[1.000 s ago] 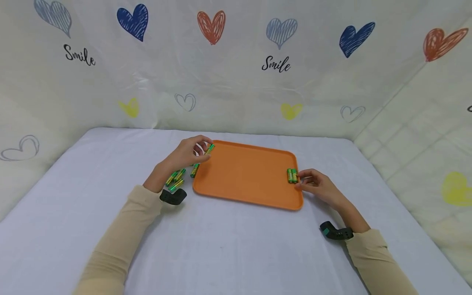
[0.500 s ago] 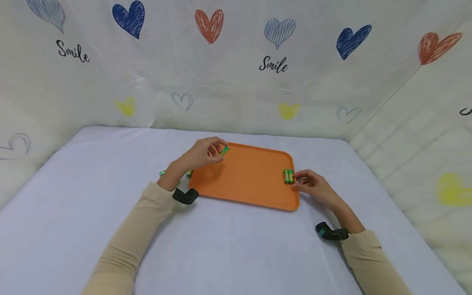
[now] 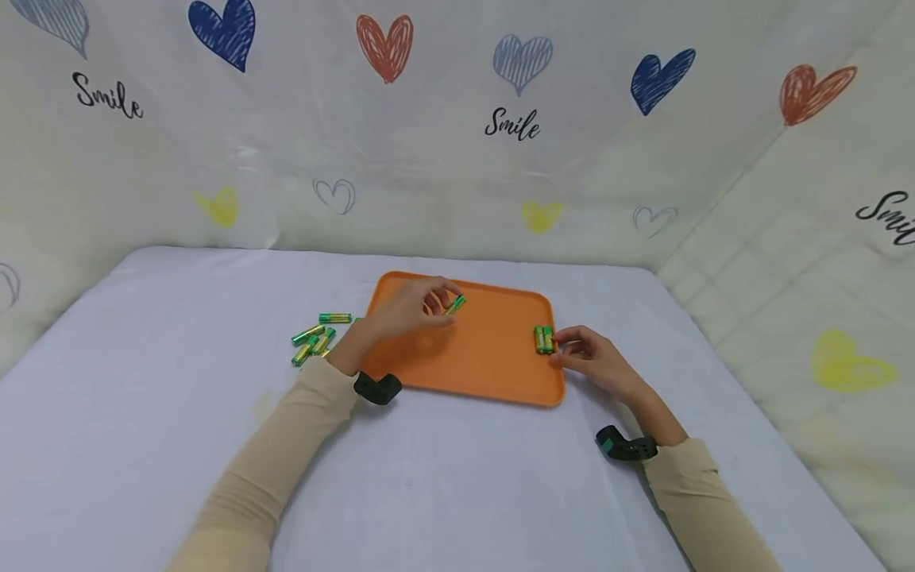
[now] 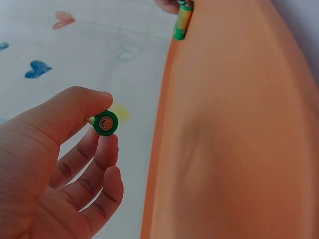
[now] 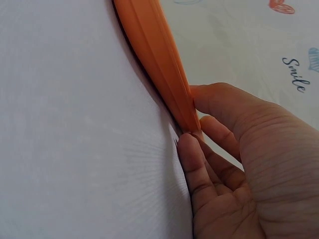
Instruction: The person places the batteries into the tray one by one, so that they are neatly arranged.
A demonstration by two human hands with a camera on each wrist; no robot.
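Observation:
My left hand (image 3: 409, 310) pinches a green and gold battery (image 3: 456, 304) between thumb and fingers, over the left half of the orange tray (image 3: 486, 373). In the left wrist view the held battery (image 4: 106, 123) points its end at the camera, and the other fingers curl loosely below. My right hand (image 3: 599, 364) holds the tray's right edge. The right wrist view has its thumb and fingertips against the tray rim (image 5: 167, 64). Just inside that edge, two batteries (image 3: 544, 340) lie side by side, their length running front to back.
Several loose batteries (image 3: 309, 334) lie on the white tablecloth (image 3: 457, 485) left of the tray, some partly behind my left wrist. A white backdrop (image 3: 429, 151) printed with hearts rises behind the table and along its right side.
My left hand has carried its battery rightward from the tray's left edge to farther over the tray. My right hand stays at the right edge. The head view has shifted slightly.

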